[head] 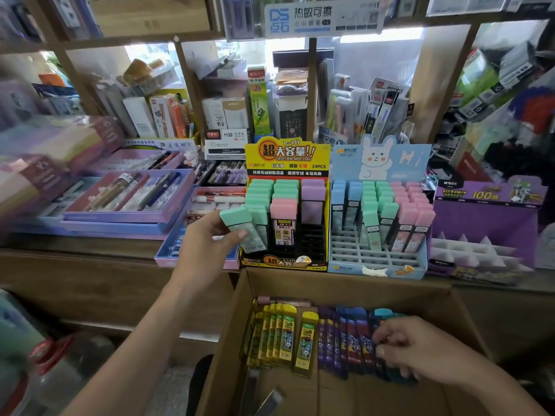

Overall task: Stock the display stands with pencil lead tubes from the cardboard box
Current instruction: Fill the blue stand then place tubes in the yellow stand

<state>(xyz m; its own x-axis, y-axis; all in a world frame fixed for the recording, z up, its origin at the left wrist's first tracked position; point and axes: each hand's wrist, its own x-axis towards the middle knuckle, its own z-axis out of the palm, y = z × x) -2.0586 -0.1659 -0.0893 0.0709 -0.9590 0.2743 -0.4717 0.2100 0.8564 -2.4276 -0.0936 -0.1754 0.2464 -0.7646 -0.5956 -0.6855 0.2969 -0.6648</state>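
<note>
At the yellow "24PCS" card stand (287, 159), the left hand (207, 246) grips a mint-capped clear plastic tube (244, 230), while the right hand (420, 348) pinches dark-blue tubes (351, 346) inside the brown cardboard box (330, 285).

Stationery shop. Wooden shelves (126, 40) crammed with boxed pens (223, 112). Counter (75, 244) lined with printed display stands (286, 154), one marked 24PCS, tubes (312, 202) in slots, trays (120, 219) of pens alongside. Brand sign (322, 18) overhead. Open cardboard box (330, 285) of packaged stock in front.
</note>
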